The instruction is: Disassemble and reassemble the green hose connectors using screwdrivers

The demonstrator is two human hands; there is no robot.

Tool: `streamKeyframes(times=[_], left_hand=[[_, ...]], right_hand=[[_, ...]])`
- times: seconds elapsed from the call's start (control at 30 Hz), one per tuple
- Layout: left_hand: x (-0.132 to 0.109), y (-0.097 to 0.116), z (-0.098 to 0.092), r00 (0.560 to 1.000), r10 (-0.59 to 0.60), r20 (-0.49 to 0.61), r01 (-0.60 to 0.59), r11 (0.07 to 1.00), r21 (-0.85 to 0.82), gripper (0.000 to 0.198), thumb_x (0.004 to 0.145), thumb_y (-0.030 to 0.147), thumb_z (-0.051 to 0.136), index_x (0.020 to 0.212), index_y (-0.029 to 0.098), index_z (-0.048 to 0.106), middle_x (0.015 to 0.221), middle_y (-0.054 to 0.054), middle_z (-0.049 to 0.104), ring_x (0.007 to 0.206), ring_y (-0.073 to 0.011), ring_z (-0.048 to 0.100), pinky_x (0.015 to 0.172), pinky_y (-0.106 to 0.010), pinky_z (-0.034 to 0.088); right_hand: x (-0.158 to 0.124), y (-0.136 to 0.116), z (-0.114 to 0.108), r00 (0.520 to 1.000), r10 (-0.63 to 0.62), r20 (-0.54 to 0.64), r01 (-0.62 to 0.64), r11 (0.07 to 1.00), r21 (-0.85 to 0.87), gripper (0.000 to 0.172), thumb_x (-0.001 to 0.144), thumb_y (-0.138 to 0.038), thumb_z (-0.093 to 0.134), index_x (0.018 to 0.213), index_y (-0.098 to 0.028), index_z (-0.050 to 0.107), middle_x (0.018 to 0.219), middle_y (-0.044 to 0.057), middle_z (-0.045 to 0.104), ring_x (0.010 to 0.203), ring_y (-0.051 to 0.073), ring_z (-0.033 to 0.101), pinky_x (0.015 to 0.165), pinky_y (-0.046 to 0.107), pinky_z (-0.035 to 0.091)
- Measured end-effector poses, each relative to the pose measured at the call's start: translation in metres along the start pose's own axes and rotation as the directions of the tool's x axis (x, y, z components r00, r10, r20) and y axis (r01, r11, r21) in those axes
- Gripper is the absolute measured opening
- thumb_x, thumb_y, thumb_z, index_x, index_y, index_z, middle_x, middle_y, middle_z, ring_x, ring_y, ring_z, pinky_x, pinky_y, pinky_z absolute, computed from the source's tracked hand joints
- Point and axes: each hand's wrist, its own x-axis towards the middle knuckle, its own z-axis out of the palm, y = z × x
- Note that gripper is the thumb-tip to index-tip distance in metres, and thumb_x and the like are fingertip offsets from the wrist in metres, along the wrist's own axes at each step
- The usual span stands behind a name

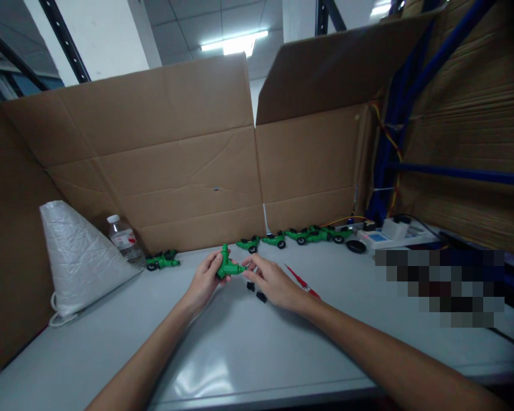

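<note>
A green plastic toy car body [228,267] with a post sticking up is gripped in my left hand [208,277], fingers closed around its left side. The fingers of my right hand [270,279] are pinched at the narrow right tip of that same body. Whether a small piece is also between those fingertips is hidden. On the table just below my right fingers lie two small black pieces [261,297]. A red screwdriver [302,281] rests just behind my right wrist.
Several green toy cars [300,236] with black wheels line the back of the table, and more green toy pieces [163,261] sit at left. A plastic bottle [126,241] stands beside a silver padded bag [79,262]. A power strip [394,234] lies at right. Cardboard walls [188,165] enclose the table.
</note>
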Motion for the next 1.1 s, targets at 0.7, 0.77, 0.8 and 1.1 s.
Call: streamKeyframes(times=[0.7, 0.77, 0.8, 1.1], left_hand=[[-0.015, -0.002, 0.003, 0.887, 0.442, 0.136, -0.446, 0.738, 0.507, 0.037, 0.105, 0.042, 0.057, 0.136, 0.023, 0.055, 0.124, -0.01, 0.066, 0.114, -0.0233, 0.065, 0.103, -0.04, 0.052], [-0.013, 0.001, 0.005, 0.895, 0.436, 0.098, -0.431, 0.784, 0.447, 0.039, 0.105, 0.044, 0.055, 0.138, 0.023, 0.052, 0.121, -0.01, 0.066, 0.11, -0.0222, 0.065, 0.093, -0.036, 0.056], [-0.011, 0.003, 0.005, 0.903, 0.423, 0.078, -0.416, 0.814, 0.405, 0.041, 0.105, 0.046, 0.054, 0.139, 0.022, 0.051, 0.118, -0.01, 0.067, 0.104, -0.0211, 0.066, 0.085, -0.033, 0.057], [-0.002, 0.0, 0.004, 0.997, 0.068, 0.034, -0.068, 0.998, -0.019, 0.052, 0.094, 0.055, 0.069, 0.122, 0.013, 0.06, 0.085, -0.003, 0.064, 0.065, -0.0146, 0.065, 0.051, -0.022, 0.048]], right_hand=[[0.011, 0.017, 0.011, 0.981, 0.194, -0.012, -0.158, 0.832, 0.532, 0.035, 0.092, -0.053, 0.06, 0.079, -0.021, 0.053, 0.065, -0.003, 0.058, 0.051, 0.011, 0.04, 0.05, 0.025, 0.029], [0.011, 0.018, 0.012, 0.984, 0.17, -0.047, -0.125, 0.863, 0.489, 0.032, 0.094, -0.051, 0.06, 0.084, -0.021, 0.055, 0.068, -0.003, 0.059, 0.053, 0.011, 0.042, 0.051, 0.025, 0.03], [0.01, 0.018, 0.012, 0.986, 0.151, -0.068, -0.103, 0.882, 0.459, 0.03, 0.095, -0.051, 0.059, 0.089, -0.021, 0.057, 0.071, -0.002, 0.06, 0.054, 0.012, 0.044, 0.052, 0.025, 0.031], [-0.003, -0.001, -0.001, 0.989, -0.111, -0.099, 0.11, 0.994, -0.022, 0.017, 0.106, -0.034, 0.048, 0.1, -0.021, 0.058, 0.08, -0.002, 0.059, 0.071, 0.015, 0.056, 0.068, 0.027, 0.038]])
